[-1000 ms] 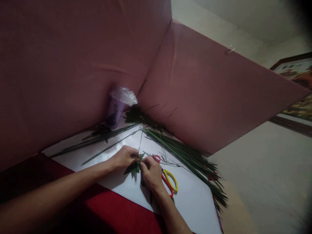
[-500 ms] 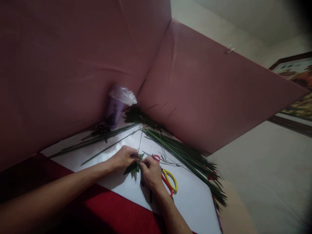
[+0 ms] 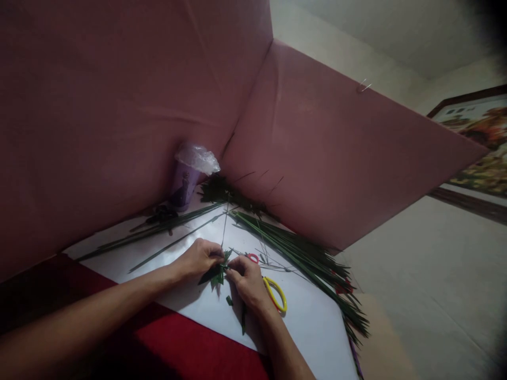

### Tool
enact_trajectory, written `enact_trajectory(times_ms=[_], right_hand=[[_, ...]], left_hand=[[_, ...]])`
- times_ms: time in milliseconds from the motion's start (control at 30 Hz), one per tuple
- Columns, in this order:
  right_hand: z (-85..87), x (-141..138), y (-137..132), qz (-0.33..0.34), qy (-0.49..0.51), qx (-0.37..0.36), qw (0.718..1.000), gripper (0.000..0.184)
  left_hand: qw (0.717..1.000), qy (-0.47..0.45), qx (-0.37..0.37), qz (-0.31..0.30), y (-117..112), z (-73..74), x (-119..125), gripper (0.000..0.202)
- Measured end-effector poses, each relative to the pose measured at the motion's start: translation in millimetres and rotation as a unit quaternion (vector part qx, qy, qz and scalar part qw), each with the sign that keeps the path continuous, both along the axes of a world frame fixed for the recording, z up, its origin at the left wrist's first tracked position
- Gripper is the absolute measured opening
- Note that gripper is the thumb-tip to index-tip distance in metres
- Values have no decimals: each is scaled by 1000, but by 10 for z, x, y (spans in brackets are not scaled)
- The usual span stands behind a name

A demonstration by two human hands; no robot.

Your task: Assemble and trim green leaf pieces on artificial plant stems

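Note:
My left hand and my right hand meet over a white sheet, both pinched on a small folded green leaf piece. A thin green stem rises from between the fingers toward the back. Red and yellow handled scissors lie right beside my right hand, partly hidden under it. A small green scrap lies on the sheet just below the hands.
A bundle of long green leaf strips lies along the right pink panel. More strips lie at the left. A purple cup with a plastic cover stands in the corner. Red cloth covers the near edge.
Both hands stay pinched on the leaf piece with small finger shifts. A small green scrap now lies on the sheet below them. The view shifted slightly.

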State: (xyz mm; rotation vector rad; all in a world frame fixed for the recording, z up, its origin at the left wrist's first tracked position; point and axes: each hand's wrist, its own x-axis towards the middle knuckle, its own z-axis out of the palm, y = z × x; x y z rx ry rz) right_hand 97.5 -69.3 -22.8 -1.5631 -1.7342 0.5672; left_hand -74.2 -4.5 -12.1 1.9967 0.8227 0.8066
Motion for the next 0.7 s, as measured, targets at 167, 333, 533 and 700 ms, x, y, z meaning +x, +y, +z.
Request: enact_trajectory(times_ms=[167, 333, 533, 700], right_hand=[[-29, -14, 8, -9, 17, 32, 999, 5], [-61, -42, 15, -40, 58, 24, 997, 8], [-34, -48, 2, -39, 35, 21, 998, 8], [-32, -56, -8, -38, 4, 59, 997, 14]], left_hand=[[1000, -3, -12, 1, -1, -11, 15, 17], [1000, -5, -19, -6, -2, -20, 20, 17], [1000, -17, 1, 7, -23, 34, -13, 19], [997, -56, 14, 48, -7, 61, -24, 21]])
